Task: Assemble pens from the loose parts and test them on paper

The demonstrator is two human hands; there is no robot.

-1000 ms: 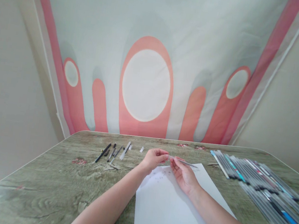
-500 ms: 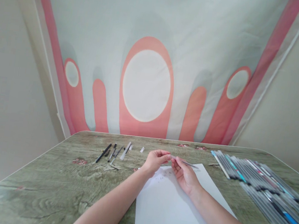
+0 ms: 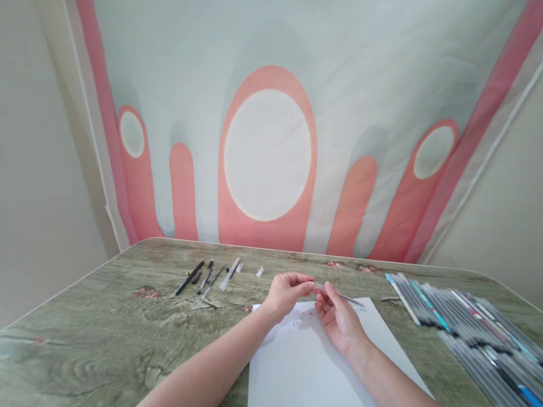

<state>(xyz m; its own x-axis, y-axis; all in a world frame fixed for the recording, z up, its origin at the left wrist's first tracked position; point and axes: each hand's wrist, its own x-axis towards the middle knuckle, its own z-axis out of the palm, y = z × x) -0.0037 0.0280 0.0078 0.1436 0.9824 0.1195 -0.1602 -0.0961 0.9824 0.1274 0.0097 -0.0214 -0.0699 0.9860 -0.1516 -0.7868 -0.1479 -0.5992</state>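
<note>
Over the top part of a white sheet of paper (image 3: 321,386), both of my hands hold one slim, pale grey pen (image 3: 353,300) between them. My left hand (image 3: 287,295) pinches its left end between thumb and fingertips. With thumb and fingers closed around the middle, my right hand (image 3: 340,317) grips it too, and its thin end points out to the right. Small dark marks (image 3: 305,316) show on the paper beneath the hands. Fingers cover part of the pen, so its exact make is unclear.
Left of the paper lie a black pen (image 3: 189,278), a clear tube (image 3: 230,274) and several small pen parts. A small clear piece (image 3: 260,272) sits behind. Many grey pens (image 3: 467,317), some blue or white, lie in rows on the right of the wood-patterned table (image 3: 95,340).
My hands stay closed on the pen and have hardly moved. The gap between them looks slightly wider. The whole view has shifted a little.
</note>
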